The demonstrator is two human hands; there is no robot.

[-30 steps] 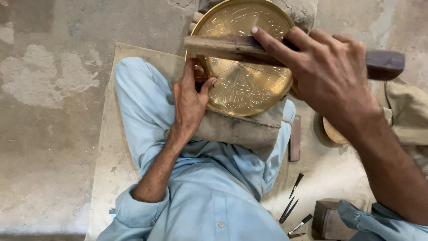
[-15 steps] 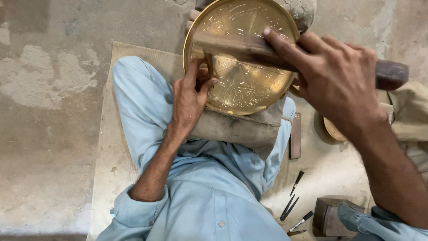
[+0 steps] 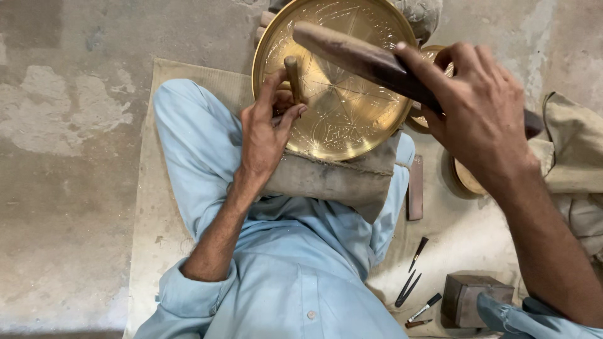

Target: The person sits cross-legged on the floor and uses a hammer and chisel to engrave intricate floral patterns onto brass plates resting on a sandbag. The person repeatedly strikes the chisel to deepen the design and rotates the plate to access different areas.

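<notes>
A round brass plate (image 3: 352,119) with an engraved star pattern leans on a grey cloth cushion (image 3: 333,182) over my lap. My left hand (image 3: 267,129) rests at the plate's left rim and pinches a short upright punch (image 3: 292,75) against the metal. My right hand (image 3: 477,110) grips a long dark wooden mallet (image 3: 358,56), raised above the plate with its end over the punch.
I sit on a beige mat (image 3: 147,207) on a rough concrete floor (image 3: 63,157). Several small chisels (image 3: 411,282) lie by my right knee beside a dark metal block (image 3: 471,298). A flat brown bar (image 3: 415,196) and a tan cloth (image 3: 575,176) lie right.
The mallet has lifted and tilted, its head rising above the punch. My left hand has shifted slightly along the plate's rim with the punch standing more upright.
</notes>
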